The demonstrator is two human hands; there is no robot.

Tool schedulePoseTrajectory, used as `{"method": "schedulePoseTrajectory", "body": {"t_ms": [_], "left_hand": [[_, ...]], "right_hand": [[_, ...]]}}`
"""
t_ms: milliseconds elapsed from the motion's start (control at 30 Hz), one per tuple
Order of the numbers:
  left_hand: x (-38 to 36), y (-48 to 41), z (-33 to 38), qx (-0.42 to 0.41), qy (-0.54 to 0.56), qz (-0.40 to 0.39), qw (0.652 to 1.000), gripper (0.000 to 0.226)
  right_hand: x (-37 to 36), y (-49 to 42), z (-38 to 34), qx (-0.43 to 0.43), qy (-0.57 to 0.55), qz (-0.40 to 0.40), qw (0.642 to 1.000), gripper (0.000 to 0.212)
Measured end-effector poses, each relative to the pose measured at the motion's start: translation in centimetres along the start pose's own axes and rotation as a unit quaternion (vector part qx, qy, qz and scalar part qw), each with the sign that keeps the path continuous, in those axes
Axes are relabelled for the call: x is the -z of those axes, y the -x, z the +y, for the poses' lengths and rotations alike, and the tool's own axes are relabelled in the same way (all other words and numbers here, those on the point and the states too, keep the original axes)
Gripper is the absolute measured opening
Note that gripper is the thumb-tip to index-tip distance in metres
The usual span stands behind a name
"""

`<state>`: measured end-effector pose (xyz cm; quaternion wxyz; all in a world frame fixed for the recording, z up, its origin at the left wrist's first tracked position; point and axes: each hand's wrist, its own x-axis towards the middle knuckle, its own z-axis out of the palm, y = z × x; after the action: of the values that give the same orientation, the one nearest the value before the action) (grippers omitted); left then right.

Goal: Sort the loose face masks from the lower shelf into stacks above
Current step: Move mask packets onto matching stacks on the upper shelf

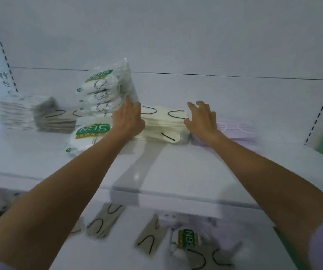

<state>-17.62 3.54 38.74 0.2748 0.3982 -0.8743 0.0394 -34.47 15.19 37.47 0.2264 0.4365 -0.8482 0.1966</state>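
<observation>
Light: cool, even, fairly bright on my white shelf (186, 168) | Shadow: soft grey band between my forearms (86, 172), faint sheen within | Blur: grey pile (53, 119) at left and loose masks (151, 236) below smear with motion | Focus: cream stack (162, 123) at centre sharpest | Edges: slotted uprights (0, 41) bow under the wide lens, corners soft.

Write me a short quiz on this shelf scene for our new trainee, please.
1. True or false: the cream mask stack lies between the left hand and the right hand.
2. What colour is the far-right stack? A green, B lilac, C black.
3. Fill in: the loose grey masks lie on the ____ shelf.
Key: 1 true; 2 B; 3 lower.
</observation>
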Motion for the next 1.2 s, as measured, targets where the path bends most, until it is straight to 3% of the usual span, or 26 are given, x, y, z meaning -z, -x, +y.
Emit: {"method": "schedulePoseTrajectory", "body": {"t_ms": [100,267,467,567,700,967,1200], "left_hand": [[1.5,4.4,0.5,0.010,0.022,0.007,1.000,0.039],[3.4,13.2,0.6,0.035,0.037,0.017,0.999,0.038],[4.0,23.6,-0.5,0.048,0.059,0.001,0.997,0.035],[3.0,27.6,-1.0,0.049,0.072,0.014,0.996,0.034],[0.3,31.3,-1.2,0.056,0.096,-0.015,0.994,0.036],[-7.4,35.7,-1.2,0.055,0.183,-0.128,0.973,0.034],[-16.1,39.1,1.0,0.080,0.259,-0.263,0.926,0.032]], "right_hand": [[1.5,3.8,0.0,0.006,-0.012,-0.009,1.000,0.056],[3.4,11.4,-1.3,0.027,-0.053,0.002,0.998,0.049],[4.5,20.4,-3.9,0.100,-0.125,0.060,0.985,0.047],[4.0,24.6,-4.7,0.177,-0.152,0.083,0.969,0.040],[2.1,28.6,-4.0,0.210,-0.139,0.041,0.967,0.031],[-3.9,34.3,2.7,0.029,-0.058,-0.160,0.985,0.039],[-9.9,41.8,8.6,-0.114,-0.031,-0.313,0.942,0.048]]}}
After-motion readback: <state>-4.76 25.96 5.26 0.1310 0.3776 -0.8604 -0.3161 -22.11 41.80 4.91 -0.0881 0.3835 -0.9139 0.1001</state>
